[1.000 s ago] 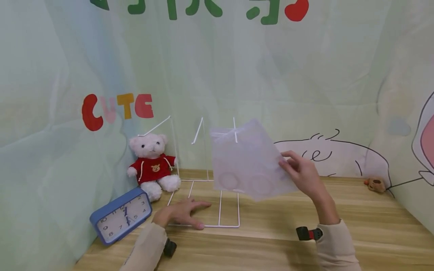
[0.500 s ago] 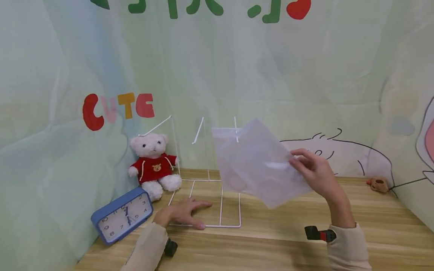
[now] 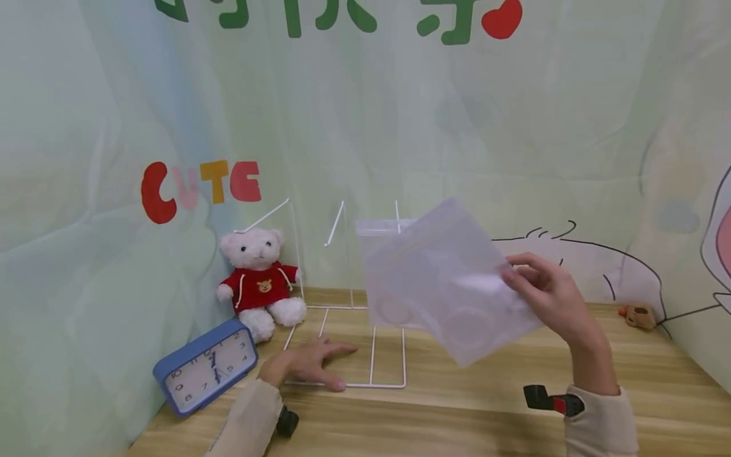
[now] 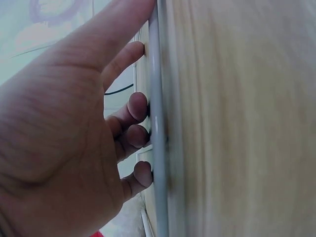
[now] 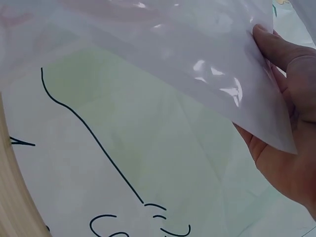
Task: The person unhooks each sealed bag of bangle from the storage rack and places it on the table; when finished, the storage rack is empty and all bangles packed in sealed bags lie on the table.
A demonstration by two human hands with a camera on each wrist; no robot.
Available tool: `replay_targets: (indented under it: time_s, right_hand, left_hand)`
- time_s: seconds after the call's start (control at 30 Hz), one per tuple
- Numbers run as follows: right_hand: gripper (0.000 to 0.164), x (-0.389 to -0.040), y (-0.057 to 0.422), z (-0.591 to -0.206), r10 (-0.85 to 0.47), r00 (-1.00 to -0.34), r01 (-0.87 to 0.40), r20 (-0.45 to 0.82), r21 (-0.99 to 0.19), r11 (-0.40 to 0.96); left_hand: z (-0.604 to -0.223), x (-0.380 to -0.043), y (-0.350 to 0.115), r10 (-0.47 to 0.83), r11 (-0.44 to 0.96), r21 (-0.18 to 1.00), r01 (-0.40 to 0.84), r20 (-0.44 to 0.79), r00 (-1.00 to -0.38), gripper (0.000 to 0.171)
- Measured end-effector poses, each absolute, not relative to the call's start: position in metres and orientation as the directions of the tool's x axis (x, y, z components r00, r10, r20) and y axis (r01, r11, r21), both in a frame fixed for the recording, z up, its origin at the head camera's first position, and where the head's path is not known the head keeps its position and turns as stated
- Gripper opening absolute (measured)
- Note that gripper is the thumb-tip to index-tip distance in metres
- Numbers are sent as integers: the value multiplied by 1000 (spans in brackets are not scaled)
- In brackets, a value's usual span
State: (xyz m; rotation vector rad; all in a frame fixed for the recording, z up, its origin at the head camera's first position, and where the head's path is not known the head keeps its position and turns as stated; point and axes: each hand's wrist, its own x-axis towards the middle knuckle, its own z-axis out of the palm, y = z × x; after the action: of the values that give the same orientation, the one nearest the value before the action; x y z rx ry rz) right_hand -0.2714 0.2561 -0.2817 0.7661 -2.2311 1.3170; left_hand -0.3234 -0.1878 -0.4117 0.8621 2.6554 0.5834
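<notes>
My right hand pinches the edge of a frosted translucent zip bag, held tilted in the air. A faint ring shape shows on the bag. Partly hidden behind it, a second frosted bag hangs at the right prong of a white wire rack; the attachment is covered. Low on the rack's base lies my left hand, fingers spread and holding nothing. In the left wrist view, its fingertips touch or nearly touch a white rod along the wooden tabletop.
A white teddy bear in a red hoodie sits behind the rack's left side. A blue clock leans in front of it. At the far right lies a small brown toy. Printed cloth walls the table's back and sides.
My right hand has moved right and slightly down with the front bag, uncovering more of the bag behind. The left hand has stayed on the rack's base.
</notes>
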Motion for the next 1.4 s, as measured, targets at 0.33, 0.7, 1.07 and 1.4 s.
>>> replay_targets:
  time_s: [0.33,0.7,1.07,1.4]
  right_hand:
    - [23,-269,273,-284,-54,-749,-626,660,-679,384]
    - [25,-265,295,-286,195,-737,-624,647,-762,171]
    - [27,-270,305,-289,311,-751,-504,582,-810,299]
    - [33,-280,303,-302,300,-770,-362,563,-773,521]
  left_hand:
    - [-412,-322,-188,601,744,466,479,-153,-784,80]
    - [-412,-322,-186,596,751,449,484,-145,-790,80]
    - [-413,-323,-187,609,740,453,497,-138,-781,79]
    - [-414,-323,-188,604,747,438,501,-130,-786,78]
